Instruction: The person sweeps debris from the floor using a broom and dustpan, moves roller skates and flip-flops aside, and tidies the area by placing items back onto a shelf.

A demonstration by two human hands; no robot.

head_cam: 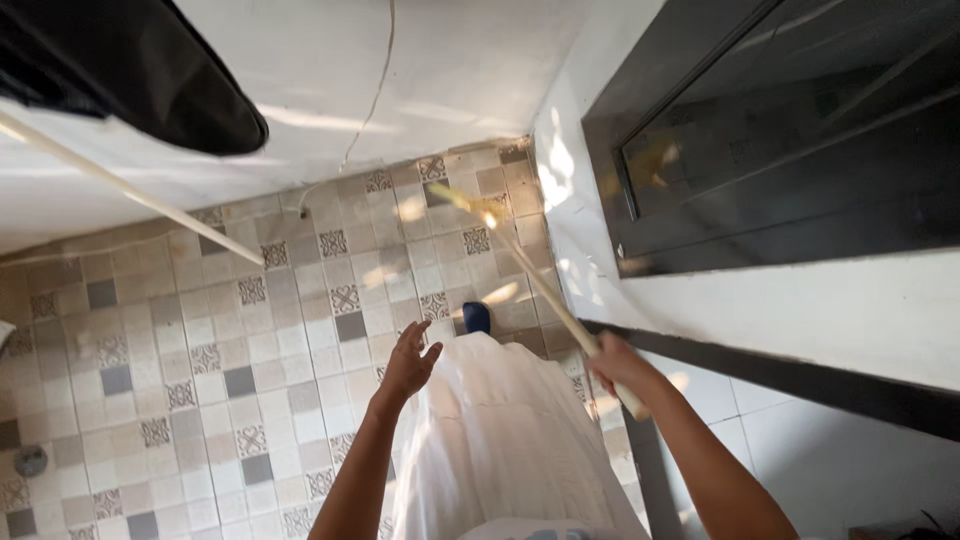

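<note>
Gripping a long pale stick (540,280) near its lower end, the right hand (612,362) angles it toward the patterned tile floor (200,380) for reach. The left hand (408,362) hangs released, fingers spread, above the white garment (500,430).

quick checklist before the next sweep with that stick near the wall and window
1. Right hand gripping the long pale stick: ok, fist closed round it.
2. Left hand free: ok, open, holding nothing, above the tiled floor.
3. Far end of the stick clear of the wall: cannot tell, the tip is motion-blurred.
4. Stick clear of the dark window frame: ok, apart from it, though it passes close to the white wall.
5. Foot placement: cannot tell; only one blue shoe tip shows past the white garment.
6. Floor drain: ok, far off to the left.
</note>
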